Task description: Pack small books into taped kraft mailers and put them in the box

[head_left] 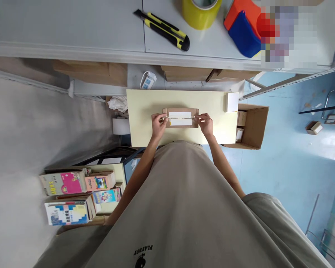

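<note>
A small brown cardboard box (181, 125) lies on the pale yellow tabletop (145, 100) in front of me. Two white rectangles (180, 115) show on its upper side, with a thin line running lengthwise between them. My left hand (159, 125) pinches the box's left end with thumb and fingers. At the opposite end, my right hand (206, 123) pinches it in the same way, level with that line. The fingers hide both ends, so I cannot tell whether they hold flaps or a strip. A white box (231, 102) stands at the tabletop's right edge.
A shelf (100, 29) above bears a utility knife (164, 29), a yellow tape roll (201, 16) and an orange-blue tape dispenser (244, 31). An open carton (254, 126) holding small boxes is at right. A power strip (148, 80) lies behind; books (69, 214) stand lower left.
</note>
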Demonstrator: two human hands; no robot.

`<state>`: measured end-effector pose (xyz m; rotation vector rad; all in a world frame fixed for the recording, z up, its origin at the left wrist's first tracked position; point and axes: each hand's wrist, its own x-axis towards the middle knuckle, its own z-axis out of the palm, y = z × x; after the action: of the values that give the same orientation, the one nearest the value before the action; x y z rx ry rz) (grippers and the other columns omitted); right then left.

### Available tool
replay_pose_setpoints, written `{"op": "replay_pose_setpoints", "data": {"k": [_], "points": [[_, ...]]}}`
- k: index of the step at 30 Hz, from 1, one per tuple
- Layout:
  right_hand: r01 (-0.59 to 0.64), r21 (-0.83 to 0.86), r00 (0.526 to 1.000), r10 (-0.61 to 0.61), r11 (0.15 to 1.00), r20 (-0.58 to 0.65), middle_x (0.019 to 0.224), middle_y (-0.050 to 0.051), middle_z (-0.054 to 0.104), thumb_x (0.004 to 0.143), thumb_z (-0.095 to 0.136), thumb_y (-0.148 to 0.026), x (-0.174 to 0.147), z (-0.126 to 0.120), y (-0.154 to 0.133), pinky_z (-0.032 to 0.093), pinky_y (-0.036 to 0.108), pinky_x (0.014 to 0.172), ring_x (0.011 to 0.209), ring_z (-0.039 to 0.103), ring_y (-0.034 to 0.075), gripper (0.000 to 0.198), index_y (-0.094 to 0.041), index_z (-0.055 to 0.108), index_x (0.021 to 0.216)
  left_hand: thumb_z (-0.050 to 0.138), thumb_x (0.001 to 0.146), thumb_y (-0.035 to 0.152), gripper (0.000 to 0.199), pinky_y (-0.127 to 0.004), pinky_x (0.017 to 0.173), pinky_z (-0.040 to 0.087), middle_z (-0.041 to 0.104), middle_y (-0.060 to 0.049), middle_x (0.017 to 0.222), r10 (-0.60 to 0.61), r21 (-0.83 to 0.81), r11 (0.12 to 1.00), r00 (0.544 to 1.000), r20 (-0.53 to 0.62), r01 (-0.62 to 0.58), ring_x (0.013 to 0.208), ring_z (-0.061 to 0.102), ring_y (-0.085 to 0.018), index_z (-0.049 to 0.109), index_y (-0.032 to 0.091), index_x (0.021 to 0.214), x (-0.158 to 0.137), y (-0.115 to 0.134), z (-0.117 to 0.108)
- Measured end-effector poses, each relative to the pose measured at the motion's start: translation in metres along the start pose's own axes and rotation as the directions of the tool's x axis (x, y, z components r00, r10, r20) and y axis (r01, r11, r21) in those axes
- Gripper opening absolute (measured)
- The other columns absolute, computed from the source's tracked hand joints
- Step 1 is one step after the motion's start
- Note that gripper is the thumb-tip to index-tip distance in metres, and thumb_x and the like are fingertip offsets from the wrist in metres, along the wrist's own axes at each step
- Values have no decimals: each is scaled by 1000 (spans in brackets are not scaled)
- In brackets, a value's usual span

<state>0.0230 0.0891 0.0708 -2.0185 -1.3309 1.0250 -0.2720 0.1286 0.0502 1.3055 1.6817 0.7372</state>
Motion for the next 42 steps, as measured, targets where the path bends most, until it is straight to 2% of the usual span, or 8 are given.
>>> {"op": "replay_pose_setpoints", "data": {"k": [9, 14, 18, 23, 27, 31, 36, 42], "points": [[-1, 104, 1000, 0, 995, 15, 122, 11, 79, 107, 75, -52, 2, -2, -1, 73, 45, 102, 102, 81, 23, 32, -24, 90, 107, 79, 96, 39, 23, -44, 104, 70, 78, -14, 125, -34, -24, 999, 996, 80, 36, 108, 80, -25, 82, 19, 107, 13, -1, -9], [128, 0, 992, -128, 992, -15, 122, 14, 78, 108, 75, -55, -7, -22, -26, 74, 46, 93, 100, 83, 28, 34, -25, 90, 102, 87, 88, 40, 17, -54, 103, 71, 81, -12, 111, 140, 76, 987, 989, 34, -143, 120, 77, -35, 83, 26, 97, 20, 26, -29], [351, -137, 906, -373, 926, -202, 130, 16, 79, 114, 66, -51, 6, -71, -72, 71, 50, 102, 114, 82, 33, 37, -25, 87, 130, 78, 96, 35, 18, -60, 124, 61, 83, -13, 126, 372, 122, 924, 926, -67, -362, 130, 76, -36, 85, 27, 110, 39, 79, -35], [421, -427, 712, -583, 800, -391, 155, 23, 71, 117, 58, -46, 58, -155, -155, 54, 57, 125, 146, 66, 39, 49, -19, 68, 156, 69, 110, 38, 27, -51, 116, 65, 82, -12, 133, 631, 17, 775, 773, -61, -632, 123, 79, -30, 82, 26, 130, 66, 188, -26], [199, -575, 800, -470, 794, -373, 154, 30, 70, 111, 61, -37, 104, -187, -206, 47, 57, 125, 144, 63, 43, 50, -9, 61, 153, 68, 112, 36, 28, -46, 113, 66, 82, -13, 135, 749, -41, 660, 661, -48, -751, 122, 80, -28, 80, 24, 134, 68, 272, -12], [30, -666, 919, -283, 745, -276, 148, 37, 73, 110, 60, -25, 131, -187, -228, 41, 51, 126, 143, 65, 43, 44, 0, 59, 147, 66, 113, 32, 28, -44, 114, 66, 84, -13, 132, 802, -112, 591, 597, -19, -799, 122, 81, -27, 78, 22, 137, 53, 316, 1], [33, -662, 936, -256, 748, -243, 139, 32, 80, 114, 55, -22, 127, -186, -224, 44, 47, 123, 136, 74, 39, 39, -3, 60, 147, 66, 113, 33, 28, -43, 111, 67, 85, -13, 131, 787, -200, 608, 617, 18, -769, 119, 82, -26, 79, 22, 135, 32, 308, 8], [279, -113, 923, -299, 954, -242, 123, 17, 81, 106, 70, -52, 65, -145, -182, 60, 46, 99, 107, 76, 35, 43, -20, 59, 133, 72, 110, 48, 33, -43, 107, 70, 87, -12, 124, 610, -358, 742, 792, 9, -567, 112, 85, -26, 77, 22, 130, -1, 239, 7]]}}
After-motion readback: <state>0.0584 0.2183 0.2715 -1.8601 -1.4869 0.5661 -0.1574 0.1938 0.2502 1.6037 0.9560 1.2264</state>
